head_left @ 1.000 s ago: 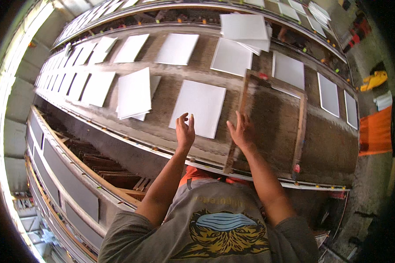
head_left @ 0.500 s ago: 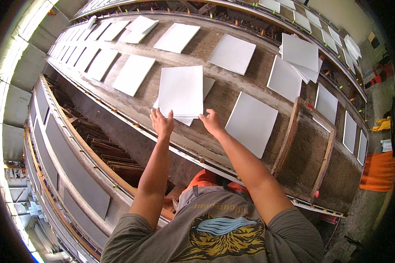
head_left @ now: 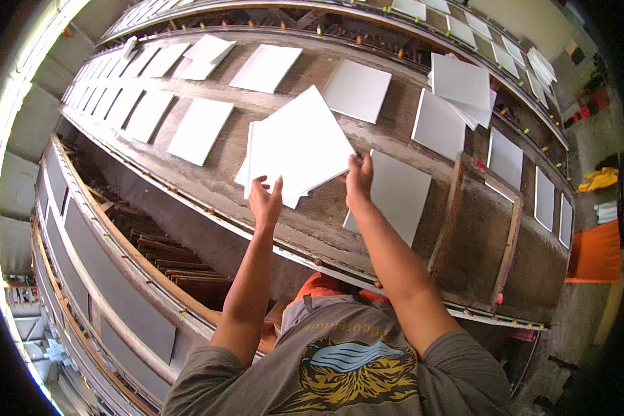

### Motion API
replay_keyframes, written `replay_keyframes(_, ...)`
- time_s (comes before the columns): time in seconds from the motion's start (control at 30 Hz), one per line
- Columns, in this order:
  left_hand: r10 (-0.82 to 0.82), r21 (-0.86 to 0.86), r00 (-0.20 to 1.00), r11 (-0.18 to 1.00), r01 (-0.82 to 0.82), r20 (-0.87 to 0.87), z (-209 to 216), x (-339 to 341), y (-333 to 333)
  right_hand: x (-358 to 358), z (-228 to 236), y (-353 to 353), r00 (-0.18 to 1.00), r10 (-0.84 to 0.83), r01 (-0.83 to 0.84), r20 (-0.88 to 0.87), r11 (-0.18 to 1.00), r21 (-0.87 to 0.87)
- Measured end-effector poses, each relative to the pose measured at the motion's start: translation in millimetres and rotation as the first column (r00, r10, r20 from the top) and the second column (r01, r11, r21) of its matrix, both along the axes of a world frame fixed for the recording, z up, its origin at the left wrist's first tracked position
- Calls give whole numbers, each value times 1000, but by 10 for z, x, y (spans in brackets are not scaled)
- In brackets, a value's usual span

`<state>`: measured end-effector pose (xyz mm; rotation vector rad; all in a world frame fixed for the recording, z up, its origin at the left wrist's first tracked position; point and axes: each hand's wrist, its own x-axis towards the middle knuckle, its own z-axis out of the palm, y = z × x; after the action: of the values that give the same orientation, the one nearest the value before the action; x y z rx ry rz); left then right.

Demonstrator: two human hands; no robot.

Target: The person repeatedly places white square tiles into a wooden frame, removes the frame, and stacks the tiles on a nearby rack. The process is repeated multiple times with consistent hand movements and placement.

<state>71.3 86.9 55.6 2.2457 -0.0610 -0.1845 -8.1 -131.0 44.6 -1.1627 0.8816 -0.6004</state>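
A white rectangular sheet is turned at a slant over a small stack of white sheets on the long table. My right hand pinches the sheet's right corner, thumb on top. My left hand is at the stack's near edge, its thumb and fingers apart and the fingertips at or just over the paper-like surface. Whether they press on it I cannot tell. Under the stack, corners of other sheets stick out at the left and near side. To the right of my right hand lies another white sheet.
The long brown table carries rows of white sheets, with an overlapping pile at the right. A wooden frame lies to the right. At the left, a second table holds dark grey panels. An orange cloth hangs far right.
The top sheet has turned from square to slanted, its right corner now in my right hand. My right hand has moved right and closed; my left hand stays by the near edge.
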Motion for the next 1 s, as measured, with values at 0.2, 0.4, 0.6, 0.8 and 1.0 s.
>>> replay_keyframes(0.2, -352, 225, 639, 935, 275, 684, 1113, -490, -888, -877, 876, -949, 993, -97, 115, 61, 814, -569)
replay_keyframes(0.4, -702, 303, 606, 710, 636, 375, 1835, -1304, -1754, -1947, 1659, -1568, 982, 155, -178, -103, 611, -772)
replay_keyframes(0.6, -586, 62, 777, 806, 589, 229, 1443, -2211, -2493, -3009, 1682, -2256, 973, -147, -121, -178, 331, -936)
replay_keyframes(0.8, -477, -147, 873, 861, 488, 101, 1144, -2989, -3130, -4029, 909, -2618, 896, -423, 62, -136, 422, -904)
replay_keyframes(1.0, -438, -422, 894, 831, 362, -96, 398, -3396, -3492, -4591, 443, -2691, 920, -344, 150, -186, 749, -645)
